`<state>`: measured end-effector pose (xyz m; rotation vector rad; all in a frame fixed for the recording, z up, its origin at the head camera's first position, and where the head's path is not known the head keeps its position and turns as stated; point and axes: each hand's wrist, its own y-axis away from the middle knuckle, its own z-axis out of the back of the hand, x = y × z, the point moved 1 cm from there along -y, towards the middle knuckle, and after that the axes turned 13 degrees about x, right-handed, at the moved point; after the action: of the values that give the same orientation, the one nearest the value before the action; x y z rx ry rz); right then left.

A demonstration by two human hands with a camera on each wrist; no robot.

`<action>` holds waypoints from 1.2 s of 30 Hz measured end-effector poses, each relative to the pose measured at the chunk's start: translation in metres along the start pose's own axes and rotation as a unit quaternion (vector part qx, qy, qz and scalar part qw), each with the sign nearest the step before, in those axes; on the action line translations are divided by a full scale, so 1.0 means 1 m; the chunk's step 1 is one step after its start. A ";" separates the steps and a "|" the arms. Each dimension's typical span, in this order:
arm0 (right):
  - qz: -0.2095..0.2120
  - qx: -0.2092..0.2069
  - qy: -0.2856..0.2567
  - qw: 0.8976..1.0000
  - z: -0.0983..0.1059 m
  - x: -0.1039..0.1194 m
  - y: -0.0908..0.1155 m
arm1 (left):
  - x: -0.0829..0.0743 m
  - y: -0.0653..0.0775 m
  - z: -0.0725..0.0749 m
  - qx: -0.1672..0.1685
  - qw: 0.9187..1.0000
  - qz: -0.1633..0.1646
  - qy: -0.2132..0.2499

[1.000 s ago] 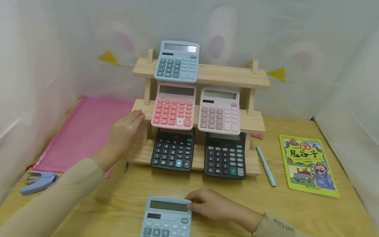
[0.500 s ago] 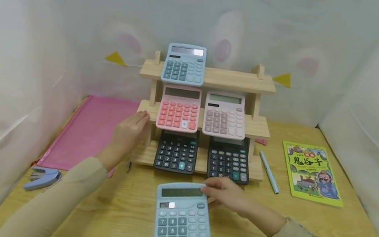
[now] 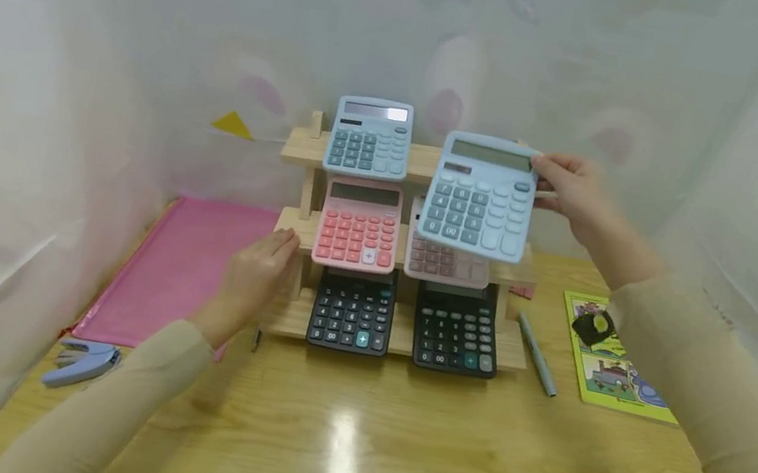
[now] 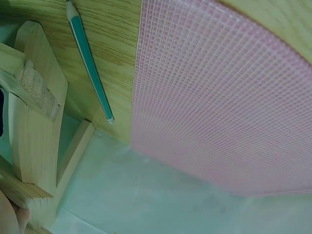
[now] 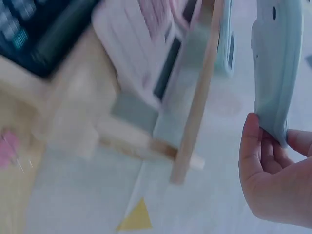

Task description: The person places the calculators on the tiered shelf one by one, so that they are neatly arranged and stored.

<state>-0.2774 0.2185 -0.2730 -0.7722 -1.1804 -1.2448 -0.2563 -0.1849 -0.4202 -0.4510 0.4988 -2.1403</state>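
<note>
My right hand (image 3: 580,196) pinches a light blue calculator (image 3: 479,203) by its upper right corner. It is held in the air in front of the upper right of a wooden three-tier shelf (image 3: 309,146), partly hiding a pale pink calculator (image 3: 446,265). In the right wrist view the held calculator (image 5: 278,68) appears edge-on between thumb and fingers. My left hand (image 3: 249,281) grips the left end of the middle board; its thumb is hidden in the head view. Another blue calculator (image 3: 369,138) stands on the top tier, a pink calculator (image 3: 360,225) on the middle one.
Two black calculators, one left (image 3: 352,312) and one right (image 3: 457,331), sit on the bottom tier. Around the shelf lie a pink mesh pouch (image 3: 183,270), a blue stapler (image 3: 82,363), a pen (image 3: 536,356) and a yellow-green book (image 3: 608,383). A green pencil (image 4: 90,66) lies beside the pouch.
My right hand has lifted the blue calculator off the table front, carrying it up and to the right before the shelf. The left hand stays at the middle board.
</note>
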 end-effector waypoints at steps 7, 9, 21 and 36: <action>-0.063 -0.023 0.099 0.993 0.028 0.019 -0.060 | -0.008 0.002 -0.001 0.004 1.000 0.002 0.000; -0.073 -0.017 0.103 0.992 0.029 0.018 -0.071 | -0.010 0.003 -0.001 0.001 1.000 -0.004 0.000; -0.107 -0.020 0.185 0.977 0.031 0.017 -0.100 | -0.022 0.003 -0.003 0.000 1.000 -0.002 -0.018; -0.123 -0.085 0.183 0.972 0.030 0.006 -0.103 | -0.027 -0.005 -0.012 -0.024 0.999 -0.019 -0.012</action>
<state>-0.3846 0.2230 -0.2747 -0.4983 -0.8926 -1.6306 -0.2502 -0.1585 -0.4315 -0.5165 0.5322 -2.1598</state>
